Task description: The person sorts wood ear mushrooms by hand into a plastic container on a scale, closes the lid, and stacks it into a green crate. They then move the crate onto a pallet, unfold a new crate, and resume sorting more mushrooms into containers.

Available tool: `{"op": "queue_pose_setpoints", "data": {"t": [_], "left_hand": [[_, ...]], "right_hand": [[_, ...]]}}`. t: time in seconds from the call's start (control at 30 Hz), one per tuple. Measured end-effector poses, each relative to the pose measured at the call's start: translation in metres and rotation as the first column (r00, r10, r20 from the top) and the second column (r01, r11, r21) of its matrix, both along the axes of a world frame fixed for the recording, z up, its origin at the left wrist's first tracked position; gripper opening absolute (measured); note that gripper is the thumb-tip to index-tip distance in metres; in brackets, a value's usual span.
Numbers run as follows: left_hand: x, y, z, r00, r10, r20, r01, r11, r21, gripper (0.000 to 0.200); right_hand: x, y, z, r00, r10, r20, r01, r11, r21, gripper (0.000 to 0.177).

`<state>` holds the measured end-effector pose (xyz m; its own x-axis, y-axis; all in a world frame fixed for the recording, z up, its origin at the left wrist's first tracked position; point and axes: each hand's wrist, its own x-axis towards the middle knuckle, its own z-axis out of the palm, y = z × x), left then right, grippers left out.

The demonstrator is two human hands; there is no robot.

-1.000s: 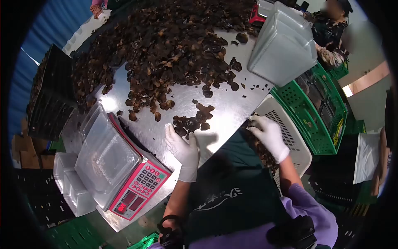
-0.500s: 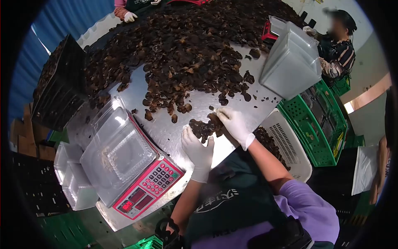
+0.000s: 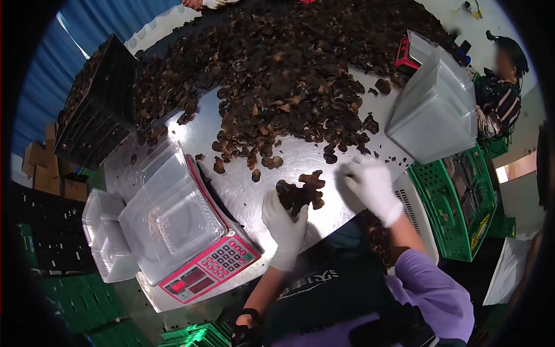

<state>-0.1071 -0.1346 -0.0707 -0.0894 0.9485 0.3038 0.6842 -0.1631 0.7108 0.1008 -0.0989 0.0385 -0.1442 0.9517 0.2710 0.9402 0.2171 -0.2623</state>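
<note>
Two hands no longer share the clump of dark fungus (image 3: 300, 194): only the left hand (image 3: 284, 222) clasps it, just right of the scale (image 3: 222, 260); the right hand (image 3: 373, 188) sits farther right than before, too blurred to tell its grip.

A single head-worn fisheye view looks steeply down, close over the steel table (image 3: 324, 159) edge before the wearer

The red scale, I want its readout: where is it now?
In the head view the red scale sits at the near edge of the steel table, left of the left hand, with a clear tray on top.
</note>
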Motion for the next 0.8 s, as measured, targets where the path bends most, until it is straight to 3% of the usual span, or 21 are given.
{"op": "queue_pose_setpoints", "data": {"t": [0.03,0.1,0.2,0.23,0.3,0.37,0.47,0.5,0.53,0.57,0.63,0.67,0.7,0.77,0.8], "left_hand": [[-0.001,-0.001,0.001,1.0,0.003,-0.002,-0.003,1.0,-0.008,0.081],[-0.006,0.001,0.002,0.999,0.001,0.034,-0.002,1.0,0.028,0.072],[-0.006,0.02,0.02,0.996,0.046,0.076,-0.042,0.998,-0.055,0.067],[-0.005,0.03,0.027,0.996,0.05,0.072,-0.046,0.997,-0.06,0.067],[-0.001,0.06,0.041,0.984,0.136,-0.117,-0.141,0.99,-0.031,0.068],[-0.005,0.084,0.031,0.971,0.183,-0.151,-0.201,0.973,-0.113,0.065],[-0.014,0.09,0.014,0.967,0.133,-0.216,-0.166,0.976,-0.14,0.052],[-0.015,0.086,0.01,0.966,0.087,-0.244,-0.121,0.984,-0.13,0.047],[-0.014,0.079,0.016,0.991,0.089,-0.105,-0.103,0.985,-0.14,0.04],[-0.015,0.078,0.021,0.99,0.091,-0.109,-0.106,0.984,-0.14,0.04],[-0.017,0.078,0.031,0.991,0.131,-0.039,-0.137,0.963,-0.233,0.037],[-0.017,0.083,0.025,0.977,0.164,-0.136,-0.182,0.975,-0.131,0.033],[-0.016,0.09,0.021,0.978,0.163,-0.133,-0.181,0.974,-0.136,0.033],[-0.012,0.108,0.015,0.902,0.252,-0.352,-0.283,0.958,-0.041,0.034],[-0.012,0.115,0.012,0.86,0.225,-0.458,-0.29,0.954,-0.077,0.039]], "right_hand": [[0.025,-0.018,0.002,0.999,0.003,0.049,0.0,0.999,-0.046,0.009],[0.07,-0.044,-0.004,0.95,-0.092,0.298,0.197,0.918,-0.343,0.01],[0.066,-0.044,-0.009,0.926,-0.144,0.349,0.268,0.901,-0.341,0.012],[0.053,-0.032,-0.009,0.992,-0.036,0.124,0.072,0.951,-0.301,0.015],[0.007,-0.001,-0.019,0.982,0.075,-0.176,-0.085,0.995,-0.051,0.02],[-0.038,0.04,-0.034,0.924,0.183,-0.336,-0.197,0.98,-0.007,0.031],[-0.088,0.093,-0.073,0.896,0.258,-0.361,-0.226,0.966,0.129,0.03],[-0.096,0.102,-0.082,0.931,0.257,-0.258,-0.257,0.966,0.034,0.028],[-0.101,0.107,-0.087,0.953,0.262,-0.152,-0.274,0.96,-0.063,0.026],[-0.097,0.107,-0.091,0.952,0.265,-0.155,-0.277,0.959,-0.062,0.026],[-0.083,0.103,-0.096,0.912,0.197,-0.361,-0.258,0.957,-0.13,0.022],[-0.078,0.099,-0.097,0.906,0.166,-0.39,-0.228,0.967,-0.117,0.017],[-0.075,0.097,-0.096,0.907,0.165,-0.387,-0.227,0.966,-0.122,0.017],[-0.069,0.095,-0.093,0.908,0.074,-0.412,-0.138,0.982,-0.127,0.019],[-0.07,0.097,-0.088,0.92,0.028,-0.391,-0.099,0.982,-0.163,0.024]]}}
